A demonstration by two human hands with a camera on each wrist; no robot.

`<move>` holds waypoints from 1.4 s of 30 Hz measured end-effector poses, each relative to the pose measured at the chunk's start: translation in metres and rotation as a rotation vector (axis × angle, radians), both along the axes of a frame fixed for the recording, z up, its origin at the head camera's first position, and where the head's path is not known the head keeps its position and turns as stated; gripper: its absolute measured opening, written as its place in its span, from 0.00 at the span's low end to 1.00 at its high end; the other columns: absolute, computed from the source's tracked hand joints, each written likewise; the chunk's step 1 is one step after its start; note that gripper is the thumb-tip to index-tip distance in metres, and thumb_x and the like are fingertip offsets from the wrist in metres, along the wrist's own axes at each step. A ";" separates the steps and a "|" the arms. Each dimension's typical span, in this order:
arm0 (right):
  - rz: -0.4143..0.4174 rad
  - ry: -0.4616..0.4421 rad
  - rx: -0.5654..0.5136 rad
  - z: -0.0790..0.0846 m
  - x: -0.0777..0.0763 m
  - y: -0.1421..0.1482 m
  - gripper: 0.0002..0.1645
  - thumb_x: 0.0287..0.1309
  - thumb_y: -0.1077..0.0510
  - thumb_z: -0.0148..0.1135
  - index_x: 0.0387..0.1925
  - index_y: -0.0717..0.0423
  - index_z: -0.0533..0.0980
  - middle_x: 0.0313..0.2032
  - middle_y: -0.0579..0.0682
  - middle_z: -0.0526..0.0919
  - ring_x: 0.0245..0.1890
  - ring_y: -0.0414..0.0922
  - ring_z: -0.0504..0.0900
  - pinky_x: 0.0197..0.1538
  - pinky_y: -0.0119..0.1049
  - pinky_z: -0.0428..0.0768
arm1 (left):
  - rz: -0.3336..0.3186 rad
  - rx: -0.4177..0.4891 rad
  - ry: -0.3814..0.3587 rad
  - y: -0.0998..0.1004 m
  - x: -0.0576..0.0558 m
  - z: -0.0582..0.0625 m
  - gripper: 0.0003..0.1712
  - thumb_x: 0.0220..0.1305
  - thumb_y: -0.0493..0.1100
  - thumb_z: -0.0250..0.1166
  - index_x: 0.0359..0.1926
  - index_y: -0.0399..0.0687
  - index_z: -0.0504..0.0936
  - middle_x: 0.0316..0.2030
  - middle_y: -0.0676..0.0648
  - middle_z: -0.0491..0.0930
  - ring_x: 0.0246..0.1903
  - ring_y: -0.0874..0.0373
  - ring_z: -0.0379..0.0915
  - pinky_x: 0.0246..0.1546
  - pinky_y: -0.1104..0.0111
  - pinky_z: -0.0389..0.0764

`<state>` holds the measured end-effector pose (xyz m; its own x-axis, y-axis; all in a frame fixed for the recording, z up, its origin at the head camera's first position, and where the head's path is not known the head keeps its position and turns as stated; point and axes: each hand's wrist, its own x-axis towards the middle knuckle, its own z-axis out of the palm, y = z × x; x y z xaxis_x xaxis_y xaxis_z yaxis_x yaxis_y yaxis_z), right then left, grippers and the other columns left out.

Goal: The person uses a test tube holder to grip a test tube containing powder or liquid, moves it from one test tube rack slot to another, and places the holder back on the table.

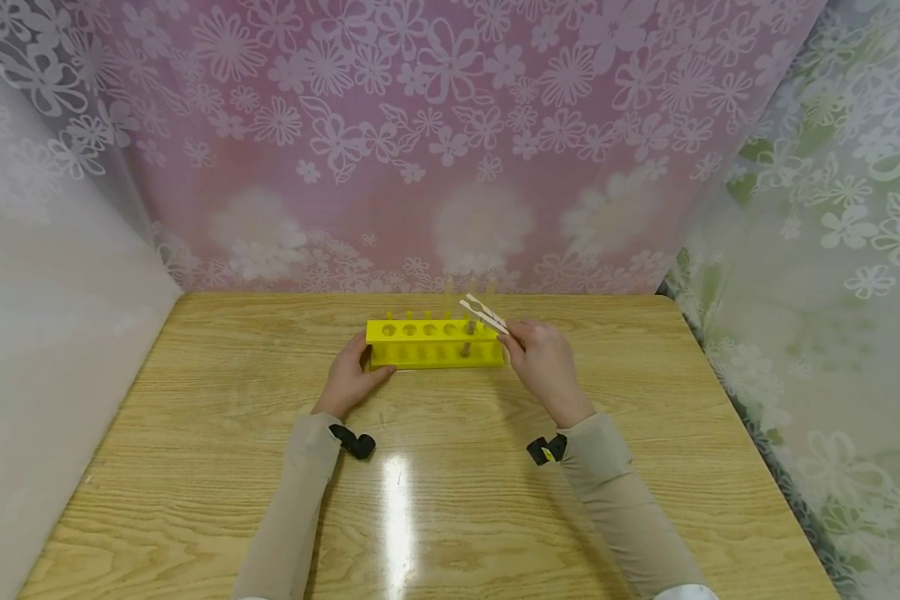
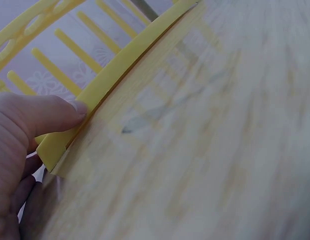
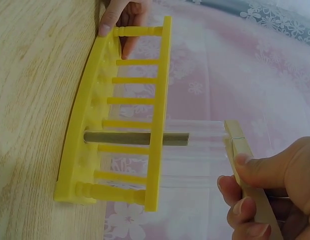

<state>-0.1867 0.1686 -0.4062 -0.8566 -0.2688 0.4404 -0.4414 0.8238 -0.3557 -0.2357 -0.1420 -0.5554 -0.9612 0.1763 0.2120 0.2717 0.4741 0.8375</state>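
A yellow test tube rack (image 1: 405,363) stands on the table, and my left hand (image 1: 348,380) grips its left end. In the left wrist view the thumb of that hand (image 2: 30,120) presses on the base of the rack (image 2: 115,67), with the fingers behind it. My right hand (image 1: 546,367) pinches a wooden test tube clamp (image 1: 483,314) above the rack's right end. Clear test tubes (image 3: 205,172) stand in that end, one with dark grey contents (image 3: 120,137). The clamp's tip (image 3: 232,127) overlaps the mouth of this tube in the right wrist view.
The wooden table (image 1: 450,500) reaches back to a pink flowered curtain (image 1: 390,167). Pale flowered cloth (image 1: 832,250) hangs along the right side, and a whitish sheet (image 1: 60,292) along the left. Drying pegs line the rack's rear edge.
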 end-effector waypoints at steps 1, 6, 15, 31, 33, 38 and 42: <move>0.001 0.001 -0.004 0.000 0.000 0.000 0.14 0.62 0.62 0.67 0.47 0.65 0.84 0.32 0.57 0.85 0.18 0.45 0.73 0.22 0.38 0.71 | -0.002 0.001 0.000 0.000 0.000 0.000 0.39 0.59 0.43 0.74 0.69 0.49 0.69 0.67 0.45 0.68 0.65 0.48 0.66 0.65 0.55 0.69; 0.006 0.003 -0.024 0.001 -0.002 0.001 0.13 0.62 0.62 0.67 0.47 0.65 0.84 0.30 0.56 0.85 0.16 0.43 0.68 0.20 0.37 0.66 | -0.009 0.003 0.003 0.000 0.000 0.000 0.38 0.59 0.43 0.74 0.69 0.48 0.69 0.67 0.44 0.68 0.65 0.48 0.66 0.65 0.55 0.69; -0.001 0.019 -0.023 0.006 -0.001 0.001 0.14 0.62 0.61 0.67 0.48 0.64 0.84 0.31 0.57 0.85 0.16 0.43 0.68 0.20 0.37 0.66 | -0.009 0.008 0.010 0.000 -0.001 0.000 0.38 0.58 0.43 0.74 0.69 0.48 0.70 0.67 0.44 0.69 0.64 0.47 0.67 0.64 0.54 0.70; -0.011 0.045 -0.064 0.015 0.001 0.006 0.13 0.62 0.62 0.67 0.46 0.66 0.84 0.32 0.59 0.85 0.14 0.43 0.68 0.18 0.36 0.66 | -0.016 0.026 -0.007 -0.001 -0.003 -0.005 0.40 0.59 0.42 0.74 0.70 0.49 0.68 0.67 0.45 0.67 0.64 0.49 0.67 0.65 0.57 0.71; -0.014 0.054 -0.067 0.016 0.001 0.008 0.12 0.62 0.62 0.67 0.45 0.66 0.84 0.31 0.59 0.85 0.15 0.43 0.69 0.18 0.36 0.66 | -0.017 0.031 -0.008 -0.001 -0.003 -0.005 0.40 0.59 0.42 0.74 0.71 0.49 0.68 0.67 0.45 0.68 0.64 0.49 0.66 0.65 0.57 0.71; -0.033 0.070 -0.092 0.017 0.002 0.013 0.08 0.62 0.61 0.67 0.37 0.65 0.84 0.27 0.57 0.83 0.14 0.42 0.67 0.17 0.36 0.65 | -0.014 0.023 -0.004 -0.001 -0.003 -0.005 0.40 0.59 0.43 0.74 0.70 0.48 0.68 0.67 0.45 0.68 0.65 0.49 0.66 0.65 0.57 0.70; -0.052 0.065 -0.117 0.018 0.001 0.018 0.08 0.62 0.61 0.67 0.35 0.65 0.83 0.23 0.56 0.81 0.14 0.43 0.65 0.18 0.36 0.65 | -0.006 0.017 -0.012 -0.001 -0.002 -0.004 0.40 0.59 0.43 0.74 0.70 0.48 0.68 0.67 0.45 0.68 0.65 0.49 0.65 0.66 0.56 0.69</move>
